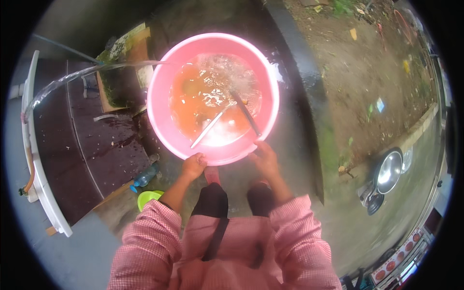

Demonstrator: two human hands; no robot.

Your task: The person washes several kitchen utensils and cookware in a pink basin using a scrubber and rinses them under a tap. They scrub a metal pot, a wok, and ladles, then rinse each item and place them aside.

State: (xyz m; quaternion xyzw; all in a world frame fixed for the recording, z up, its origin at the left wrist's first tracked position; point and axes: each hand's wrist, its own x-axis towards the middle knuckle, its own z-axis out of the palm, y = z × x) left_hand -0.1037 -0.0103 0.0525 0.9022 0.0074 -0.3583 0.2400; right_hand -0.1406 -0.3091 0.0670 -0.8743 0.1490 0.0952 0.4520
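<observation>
A large pink plastic basin [214, 159] is in front of me, partly filled with cloudy water. My left hand [194, 166] grips its near rim on the left, and my right hand [265, 157] grips the near rim further right. Inside lie a pale, thin utensil [210, 127], one end in the water, and a dark stick-like utensil [246, 113] leaning on the rim close to my right fingers. What the submerged ends look like is hidden. A stream of water [78, 74] from a hose [29, 159] at the left arcs into the basin.
A dark tabletop [98, 145] with a white edge stands at left, near a mossy block [116, 87]. Below it are a plastic bottle [145, 175] and a lime-green bowl [149, 197]. On the right, a ledge borders bare soil [377, 90]; a metal bowl [389, 172] stands beyond.
</observation>
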